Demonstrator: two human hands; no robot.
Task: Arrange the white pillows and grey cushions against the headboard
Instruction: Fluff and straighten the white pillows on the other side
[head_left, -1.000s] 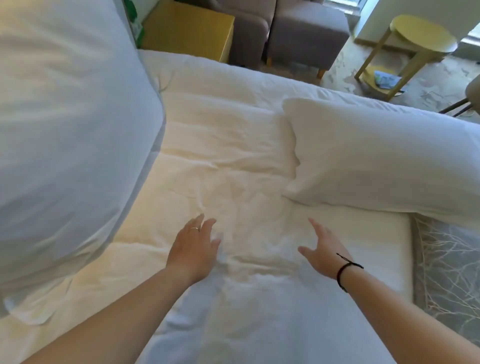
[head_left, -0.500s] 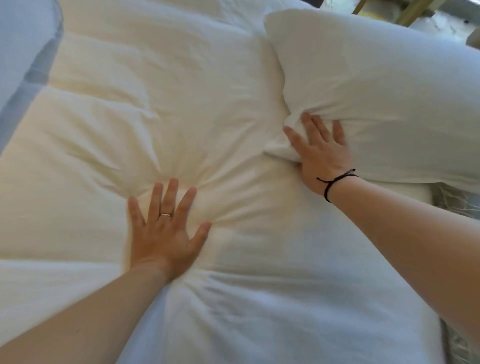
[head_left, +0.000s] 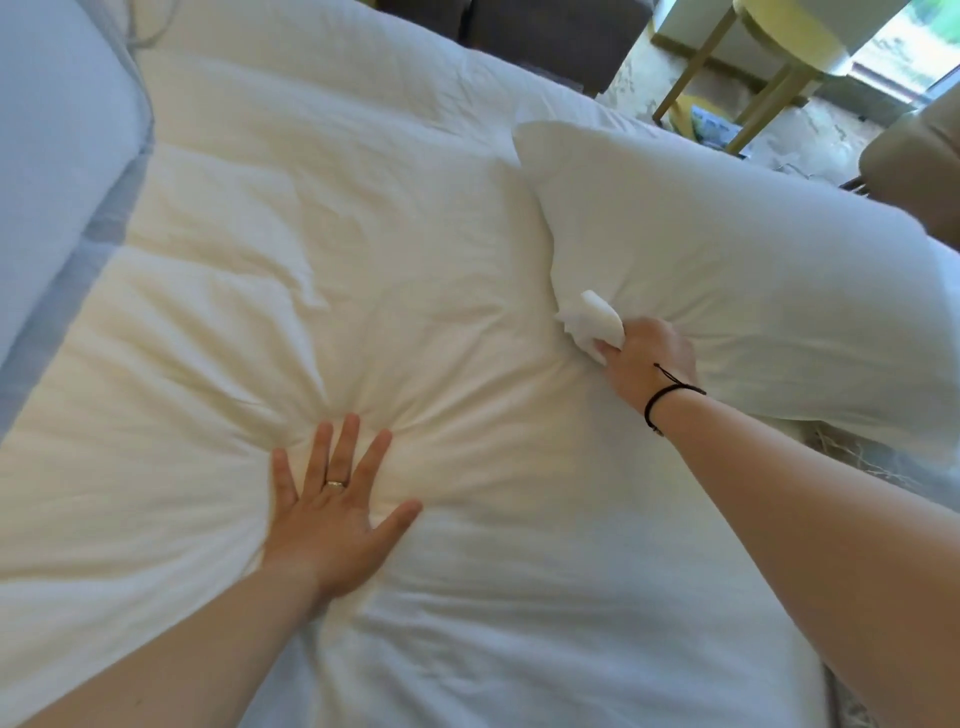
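Note:
A large white pillow (head_left: 753, 270) lies flat on the right side of the bed. My right hand (head_left: 641, 358) grips its near-left corner, fingers curled round a bunch of the fabric. My left hand (head_left: 332, 504) presses flat on the white duvet (head_left: 322, 249), fingers spread, sinking into it. Another white pillow (head_left: 47, 171) with a grey-blue edge fills the left border of the view. No grey cushion and no headboard are in view.
Beyond the bed's far edge stand dark grey upholstered seats (head_left: 545, 36). A yellow side table (head_left: 769, 47) stands on the patterned floor at the upper right, with a beige chair (head_left: 914, 171) at the right border.
My right hand went from reaching over the duvet to lying on the pillow's corner, and now bunches it in a grip. My left hand pressed down flat.

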